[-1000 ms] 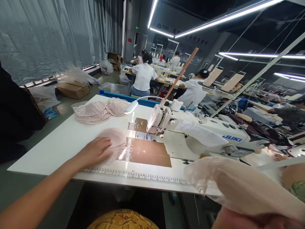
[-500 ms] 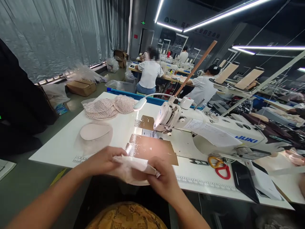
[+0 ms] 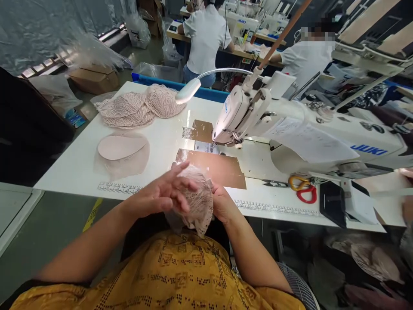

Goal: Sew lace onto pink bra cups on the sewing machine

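A beige lace-covered bra cup is held over the table's front edge, its lace side showing. My right hand grips its right side, with most of the fingers hidden behind it. My left hand is at the cup's left side with fingers spread, some of them in front of the lace; whether they touch it I cannot tell. On the left of the table a smooth beige pad lies on a piece of sheer mesh. Behind these sits a pile of lace cups.
A white sewing machine with a lamp stands beyond my hands, brown plates by its needle. Thread snips, red-and-yellow scissors and a black phone-like slab lie right. Two people in white sit ahead.
The cup has turned so its lace side shows instead of the pale inside. My left hand has let go and spread its fingers. The view has tilted downward.
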The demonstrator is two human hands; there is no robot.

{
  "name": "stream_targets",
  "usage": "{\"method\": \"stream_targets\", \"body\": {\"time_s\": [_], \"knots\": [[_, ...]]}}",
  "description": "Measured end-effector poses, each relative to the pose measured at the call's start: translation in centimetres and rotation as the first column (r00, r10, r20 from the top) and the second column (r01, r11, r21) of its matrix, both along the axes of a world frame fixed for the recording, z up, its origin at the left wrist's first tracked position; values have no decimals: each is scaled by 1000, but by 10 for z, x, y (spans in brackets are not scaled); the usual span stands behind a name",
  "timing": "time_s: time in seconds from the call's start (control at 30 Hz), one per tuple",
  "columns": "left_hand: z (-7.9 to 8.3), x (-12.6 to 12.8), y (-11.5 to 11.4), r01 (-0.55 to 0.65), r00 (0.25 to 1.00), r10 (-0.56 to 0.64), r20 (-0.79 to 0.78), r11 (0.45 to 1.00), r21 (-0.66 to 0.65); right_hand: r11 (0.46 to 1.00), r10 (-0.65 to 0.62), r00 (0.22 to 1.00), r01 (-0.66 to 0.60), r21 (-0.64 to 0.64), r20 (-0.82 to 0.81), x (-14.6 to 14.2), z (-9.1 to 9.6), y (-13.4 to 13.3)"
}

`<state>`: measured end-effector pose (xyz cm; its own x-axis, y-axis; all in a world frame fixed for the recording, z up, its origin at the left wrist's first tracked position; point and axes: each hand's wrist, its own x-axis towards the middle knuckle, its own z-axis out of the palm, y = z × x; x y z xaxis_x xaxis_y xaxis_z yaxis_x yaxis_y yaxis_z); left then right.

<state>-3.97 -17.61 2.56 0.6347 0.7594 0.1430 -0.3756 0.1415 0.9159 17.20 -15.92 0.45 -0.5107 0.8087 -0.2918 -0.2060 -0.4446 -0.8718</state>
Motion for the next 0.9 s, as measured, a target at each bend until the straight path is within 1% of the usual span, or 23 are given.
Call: {"method": "stream_targets", "body": {"time_s": [0.03, 0.07, 0.1, 0.13, 0.17, 0.2, 0.27, 0.3, 0.33, 0.43, 0.53, 0.63, 0.7, 0.77, 0.8, 0.83, 0.87, 0.9], "knots": [[-1, -4, 2, -107, 994, 108, -33, 994, 22, 1000, -11, 1000, 11, -3, -9, 2, -1, -1], [-3, -6, 3, -215, 972, 219, -84, 975, 53, 1000, -21, 1000, 21, 7, -21, 2, -1, -1], [-5, -8, 4, -290, 943, 298, -149, 954, 78, 999, -30, 999, 30, 24, -31, 2, -1, -1], [-8, -9, 5, -318, 921, 329, -208, 944, 88, 998, -38, 999, 39, 46, -36, 2, 0, -2], [-10, -9, 5, -299, 918, 307, -251, 952, 71, 996, -55, 998, 57, 72, -34, 0, 1, -1], [-13, -7, 4, -243, 933, 241, -268, 970, 26, 991, -85, 996, 88, 101, -29, -1, 1, -1], [-18, -3, 0, -109, 970, 84, -226, 989, -102, 967, -195, 980, 196, 160, -23, -5, 2, 0], [-20, -1, -2, -73, 980, 43, -192, 986, -153, 949, -258, 966, 257, 184, -22, -6, 2, 1], [-22, 1, -4, -67, 985, 35, -167, 980, -189, 929, -311, 950, 309, 204, -23, -6, 1, 2], [-25, 5, -8, -136, 984, 105, -141, 964, -229, 887, -405, 914, 396, 237, -11, -4, 0, 3], [-24, 8, -9, -183, 979, 155, -130, 954, -239, 860, -451, 892, 427, 279, 23, 3, -1, 2], [-23, 12, -9, -235, 969, 203, -139, 930, -282, 884, -393, 917, 357, 302, 65, 10, -2, -1], [-24, 15, -9, -311, 950, 280, -136, 879, -363, 898, -338, 938, 295, 327, 81, 13, -5, -1], [-24, 19, -10, -370, 925, 365, -105, 802, -470, 882, -340, 936, 285, 374, 89, 15, -8, -2], [-24, 21, -11, -378, 915, 397, -78, 770, -514, 864, -375, 924, 316, 393, 81, 14, -9, -2], [-24, 24, -13, -364, 911, 411, -40, 755, -546, 843, -416, 907, 359, 400, 62, 13, -10, -2], [-23, 28, -15, -333, 914, 405, 4, 758, -561, 819, -462, 887, 413, 398, 30, 12, -11, -2], [-22, 32, -17, -292, 922, 383, 48, 774, -562, 798, -499, 867, 461, 389, -3, 10, -12, -3]]}}
